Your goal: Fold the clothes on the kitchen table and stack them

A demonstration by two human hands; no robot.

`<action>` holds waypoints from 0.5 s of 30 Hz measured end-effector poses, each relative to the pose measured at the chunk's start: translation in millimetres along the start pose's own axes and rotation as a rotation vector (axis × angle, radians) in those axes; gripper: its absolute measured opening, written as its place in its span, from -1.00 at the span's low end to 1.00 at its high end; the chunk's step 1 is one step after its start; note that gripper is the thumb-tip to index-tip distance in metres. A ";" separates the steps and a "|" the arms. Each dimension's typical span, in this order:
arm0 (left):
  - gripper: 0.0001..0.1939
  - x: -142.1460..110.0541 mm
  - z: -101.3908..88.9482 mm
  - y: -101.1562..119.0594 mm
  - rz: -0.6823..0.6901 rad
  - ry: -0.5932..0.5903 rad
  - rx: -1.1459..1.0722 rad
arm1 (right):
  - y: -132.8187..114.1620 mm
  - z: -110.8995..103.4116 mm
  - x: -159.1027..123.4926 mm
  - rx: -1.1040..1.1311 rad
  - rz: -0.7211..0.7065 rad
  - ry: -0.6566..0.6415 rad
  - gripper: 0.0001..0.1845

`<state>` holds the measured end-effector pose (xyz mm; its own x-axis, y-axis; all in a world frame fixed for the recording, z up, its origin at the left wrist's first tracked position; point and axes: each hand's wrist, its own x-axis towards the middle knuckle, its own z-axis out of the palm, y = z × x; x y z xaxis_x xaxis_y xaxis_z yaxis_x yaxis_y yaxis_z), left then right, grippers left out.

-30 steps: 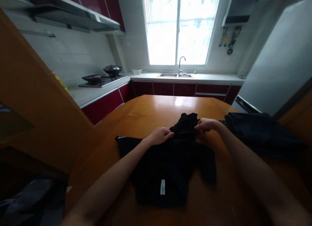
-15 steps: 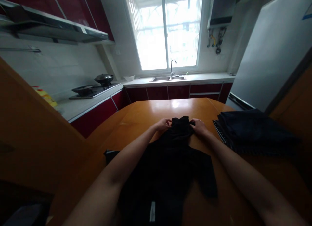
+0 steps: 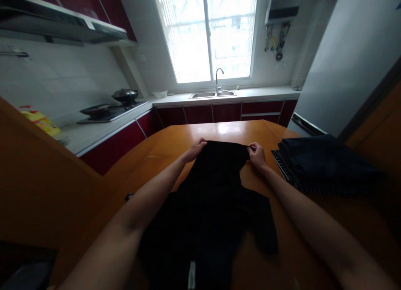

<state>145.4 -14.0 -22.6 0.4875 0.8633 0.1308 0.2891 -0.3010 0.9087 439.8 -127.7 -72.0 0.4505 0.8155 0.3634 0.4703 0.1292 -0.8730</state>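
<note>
Black shirt (image 3: 216, 190), pale-tagged, its far hem pulled straight, pinched at the corners by both hands' fingers (image 3: 253, 147).

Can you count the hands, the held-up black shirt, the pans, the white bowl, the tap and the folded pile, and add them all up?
Hands: 2
Black shirt: 1
Pans: 2
White bowl: 1
Tap: 1
Folded pile: 1
Total: 8

No text, brand or number legible from where I stand. White label (image 3: 192, 275) on black garment (image 3: 216, 190), near side of the grip: unreadable. Yellow packaging (image 3: 40, 121), left of the grip: perhaps printed, too blurred. Blue mark (image 3: 399, 6) on fridge (image 3: 351, 64), right of the grip: unreadable.
</note>
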 end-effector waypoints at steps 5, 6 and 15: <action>-0.68 -12.6 -10.4 -3.0 -0.083 -0.081 -0.087 | -5.6 14.3 -3.3 0.103 0.031 0.019 -0.81; -0.70 -13.4 -9.5 -4.9 -0.095 -0.095 -0.084 | -4.8 13.6 -2.6 0.101 0.041 0.053 -0.79; -0.50 12.3 24.1 -12.4 -0.052 -0.081 0.197 | 21.4 -6.0 5.8 0.015 0.086 0.335 -0.54</action>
<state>167.7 -9.5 -41.8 0.5302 0.8466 0.0466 0.4671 -0.3376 0.8172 457.0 -123.6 -86.6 0.7133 0.5934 0.3730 0.4100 0.0783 -0.9087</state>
